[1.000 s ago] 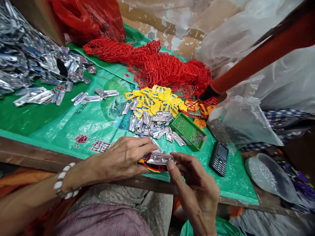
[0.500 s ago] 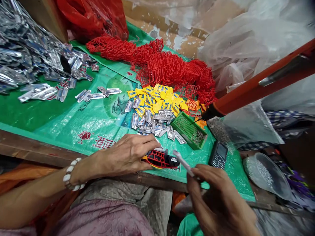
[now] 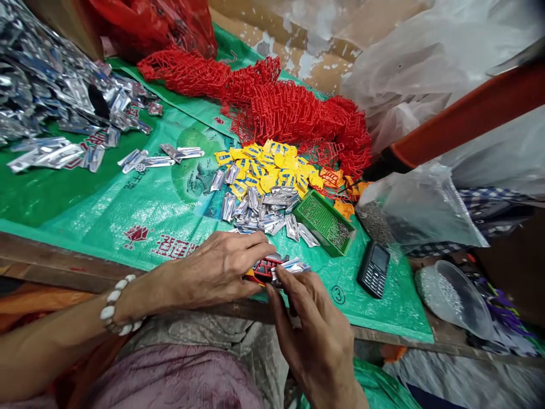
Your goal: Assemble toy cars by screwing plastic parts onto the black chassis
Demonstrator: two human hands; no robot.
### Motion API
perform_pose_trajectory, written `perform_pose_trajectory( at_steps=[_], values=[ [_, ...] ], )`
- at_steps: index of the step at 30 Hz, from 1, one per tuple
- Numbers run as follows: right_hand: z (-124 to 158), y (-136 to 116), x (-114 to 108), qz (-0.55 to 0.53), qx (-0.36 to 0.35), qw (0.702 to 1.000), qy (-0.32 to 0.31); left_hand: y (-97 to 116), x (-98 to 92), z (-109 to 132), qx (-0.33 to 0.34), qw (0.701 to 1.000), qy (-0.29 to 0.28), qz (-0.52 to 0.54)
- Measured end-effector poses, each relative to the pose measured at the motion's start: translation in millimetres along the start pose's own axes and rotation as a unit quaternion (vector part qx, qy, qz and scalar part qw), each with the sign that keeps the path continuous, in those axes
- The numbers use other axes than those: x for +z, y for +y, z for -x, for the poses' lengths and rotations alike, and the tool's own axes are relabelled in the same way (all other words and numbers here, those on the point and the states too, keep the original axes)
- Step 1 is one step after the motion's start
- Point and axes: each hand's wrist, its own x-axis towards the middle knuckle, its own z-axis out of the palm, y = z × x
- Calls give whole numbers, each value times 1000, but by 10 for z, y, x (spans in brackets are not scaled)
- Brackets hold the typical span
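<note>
My left hand is closed around a small red, black and yellow plastic toy body, held low at the table's front edge. My right hand pinches a silver plastic piece with blue markings and has it against the right end of the toy body. Fingers cover much of both parts. Just beyond lie several loose silver pieces of the same look. Behind these is a heap of yellow plastic pieces with blue markings.
A green tray of small screws stands near a black keypad phone. An orange-red tool with a black tip slants in from the right. Red lattice parts lie behind, a silver heap left, a clear bowl right.
My right hand has moved left and brought the silver piece from beside the toy body up against it. The left hand keeps its hold. The view has shifted slightly.
</note>
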Motion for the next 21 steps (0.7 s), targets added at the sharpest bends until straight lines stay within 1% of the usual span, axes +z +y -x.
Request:
perform_pose_trajectory(
  at_steps=[3, 8, 13, 15, 19, 21],
  values=[
    [-9, 67, -76, -41, 2, 998, -43, -2, 3, 6, 8, 1000, 11, -6],
    [-66, 194, -112, 36, -29, 998, -33, -1, 6, -4, 18, 1000, 21, -8],
    [-115, 326, -152, -56, -39, 996, -64, -8, 21, -13, 17, 1000, 16, 0],
    [-131, 369, -181, -77, -41, 993, -78, -11, 33, -5, 20, 1000, 22, 2],
    [-161, 429, -236, -111, -43, 984, -135, -12, 30, 5, 22, 999, 25, 12],
    [-168, 440, -246, -125, -46, 982, -135, -9, 16, 1, 23, 999, 23, 9]
  ],
)
